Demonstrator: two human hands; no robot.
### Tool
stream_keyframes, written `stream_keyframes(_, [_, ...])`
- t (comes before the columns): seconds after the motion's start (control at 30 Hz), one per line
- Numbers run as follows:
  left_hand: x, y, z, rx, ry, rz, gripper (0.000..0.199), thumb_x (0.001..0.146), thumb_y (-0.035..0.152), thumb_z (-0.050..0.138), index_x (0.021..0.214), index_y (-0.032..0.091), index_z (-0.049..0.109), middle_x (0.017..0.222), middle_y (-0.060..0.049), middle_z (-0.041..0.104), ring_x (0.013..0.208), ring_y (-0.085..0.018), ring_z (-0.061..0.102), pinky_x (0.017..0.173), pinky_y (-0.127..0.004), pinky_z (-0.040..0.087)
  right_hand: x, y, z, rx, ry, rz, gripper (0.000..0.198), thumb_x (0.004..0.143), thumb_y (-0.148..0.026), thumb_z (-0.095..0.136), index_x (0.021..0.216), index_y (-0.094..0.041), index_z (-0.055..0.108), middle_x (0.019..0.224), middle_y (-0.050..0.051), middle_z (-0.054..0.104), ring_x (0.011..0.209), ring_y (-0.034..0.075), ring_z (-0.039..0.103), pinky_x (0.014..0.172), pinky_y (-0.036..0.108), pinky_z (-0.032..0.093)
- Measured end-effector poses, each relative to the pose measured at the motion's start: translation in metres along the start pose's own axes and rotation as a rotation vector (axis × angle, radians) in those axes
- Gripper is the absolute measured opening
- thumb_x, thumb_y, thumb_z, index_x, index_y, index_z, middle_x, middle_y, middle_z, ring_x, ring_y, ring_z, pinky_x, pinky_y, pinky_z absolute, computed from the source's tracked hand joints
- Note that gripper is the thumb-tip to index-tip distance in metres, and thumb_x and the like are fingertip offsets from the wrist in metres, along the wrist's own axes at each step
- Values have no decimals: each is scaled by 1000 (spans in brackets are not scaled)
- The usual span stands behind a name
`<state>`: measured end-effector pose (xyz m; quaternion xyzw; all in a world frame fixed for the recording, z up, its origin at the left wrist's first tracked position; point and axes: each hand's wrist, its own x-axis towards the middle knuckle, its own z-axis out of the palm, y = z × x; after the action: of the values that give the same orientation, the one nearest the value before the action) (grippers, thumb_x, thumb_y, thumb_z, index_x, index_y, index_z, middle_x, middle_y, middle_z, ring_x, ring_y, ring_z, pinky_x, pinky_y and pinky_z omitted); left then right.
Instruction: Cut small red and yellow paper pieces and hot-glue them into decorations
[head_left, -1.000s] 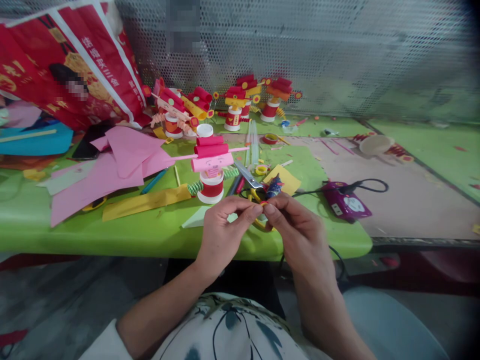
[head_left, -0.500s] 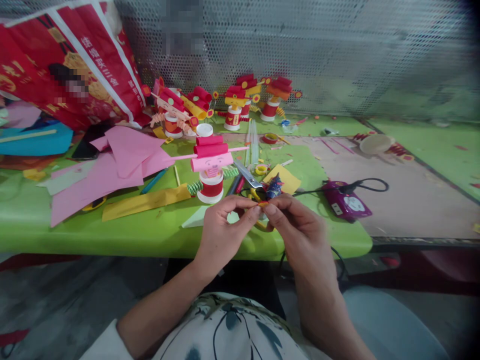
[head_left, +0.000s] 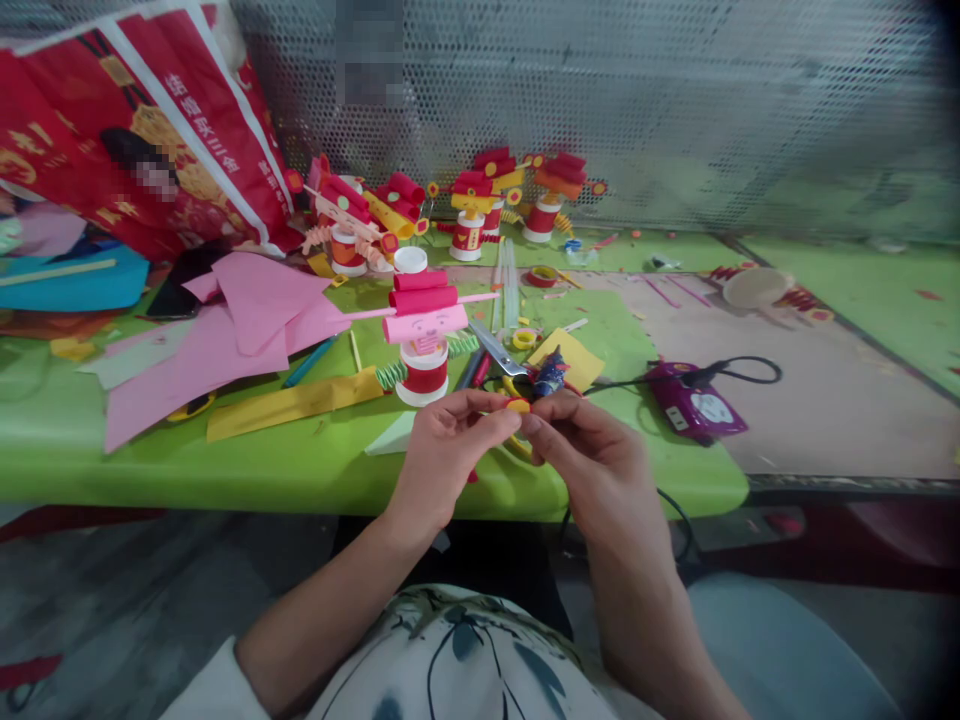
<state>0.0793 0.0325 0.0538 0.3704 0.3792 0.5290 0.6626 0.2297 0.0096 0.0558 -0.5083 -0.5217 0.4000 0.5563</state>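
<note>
On the table [head_left: 300,470], one doll [head_left: 425,335] stands just beyond the left hand [head_left: 454,445], and the scissors [head_left: 501,355] lie to its right. Behind it, other dolls [head_left: 470,235] stand before the panel [head_left: 637,100]. At the left lie paper sheets [head_left: 244,325], with a bag [head_left: 199,150] behind them. A socket box [head_left: 697,400] is to the right of the right hand [head_left: 596,440]. Between both hands is a small disc [head_left: 517,405].
</note>
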Motion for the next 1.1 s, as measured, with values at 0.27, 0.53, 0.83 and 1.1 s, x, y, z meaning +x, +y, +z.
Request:
stream_keyframes(0.27, [2,-1,-1,28,-34,19,20,77,37,88,82,19,81,75,-2,73,68,-10,59,65,-23,46,-1,0,-1,1,-27,13,12,88,-32,81,86,-22,76,81,-1,64,64,11,55,56,22,46])
stream_keyframes(0.53, [1,-2,-3,116,-9,63,22,80,40,86,85,19,81,78,-3,75,71,-14,63,64,-26,48,-1,0,-1,32,-10,30,16,90,-38,79,90,-22,78,84,1,65,67,12,56,56,23,50])
stream_keyframes(0.83, [-6,7,-4,324,-57,235,15,83,34,84,82,19,81,80,-3,74,75,-15,63,71,-28,50,-1,0,-5,-6,-25,-1,19,91,-40,80,90,-22,76,84,0,63,69,12,55,57,23,46])
stream_keyframes(1.1, [-10,10,0,423,-45,316,7,85,26,80,80,21,79,79,-3,74,75,-16,64,71,-29,52,-3,-16,-4,-125,-51,-71,21,95,-37,74,83,-21,70,79,0,58,69,13,52,59,25,43])
